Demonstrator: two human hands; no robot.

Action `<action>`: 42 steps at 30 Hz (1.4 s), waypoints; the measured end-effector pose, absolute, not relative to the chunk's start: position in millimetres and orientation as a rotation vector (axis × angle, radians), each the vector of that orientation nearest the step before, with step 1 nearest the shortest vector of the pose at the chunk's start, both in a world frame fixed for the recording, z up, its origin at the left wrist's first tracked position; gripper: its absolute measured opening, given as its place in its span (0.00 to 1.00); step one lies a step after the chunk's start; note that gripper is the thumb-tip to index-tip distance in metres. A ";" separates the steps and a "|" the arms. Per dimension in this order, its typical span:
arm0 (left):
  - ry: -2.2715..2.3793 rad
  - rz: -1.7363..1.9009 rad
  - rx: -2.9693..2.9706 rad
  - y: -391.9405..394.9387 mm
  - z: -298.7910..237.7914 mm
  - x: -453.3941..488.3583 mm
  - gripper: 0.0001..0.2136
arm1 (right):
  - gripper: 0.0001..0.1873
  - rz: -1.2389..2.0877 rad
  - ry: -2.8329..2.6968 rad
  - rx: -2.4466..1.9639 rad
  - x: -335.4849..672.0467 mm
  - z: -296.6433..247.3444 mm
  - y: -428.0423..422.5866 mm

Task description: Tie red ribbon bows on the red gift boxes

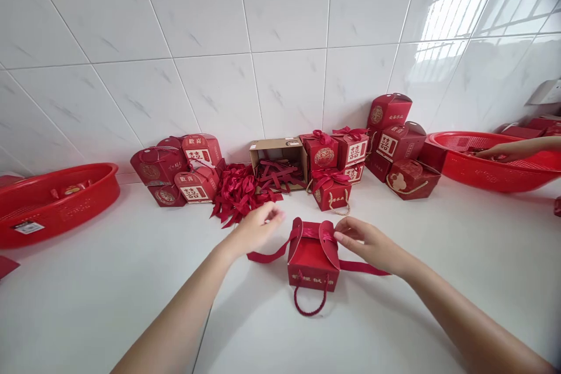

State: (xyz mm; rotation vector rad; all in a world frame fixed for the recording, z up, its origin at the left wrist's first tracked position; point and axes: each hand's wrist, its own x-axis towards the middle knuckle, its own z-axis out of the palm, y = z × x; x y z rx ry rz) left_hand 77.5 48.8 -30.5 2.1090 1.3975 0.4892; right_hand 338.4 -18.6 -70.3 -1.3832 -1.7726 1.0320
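Observation:
A red paper gift box with a dark red rope handle stands in front of me, its two rounded flaps folded up. A red ribbon runs through the top, its loose ends trailing to both sides on the tabletop. My right hand has thumb and fingertips pinched at the edge of the right flap. To the upper left of the box, my left hand hovers with loosely bent fingers apart, holding nothing I can see. Just behind it lies a pile of cut red ribbons.
A cardboard box with ribbons lies against the tiled wall. Stacked gift boxes, bow-tied boxes and more boxes stand alongside. Red plastic baskets flank them; another person's hand reaches into the right one.

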 end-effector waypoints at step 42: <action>1.519 0.313 2.078 -104.3 -84.6 26.6 0.19 | 0.21 1.123 -2.069 -1.387 340.5 -80.0 -96.3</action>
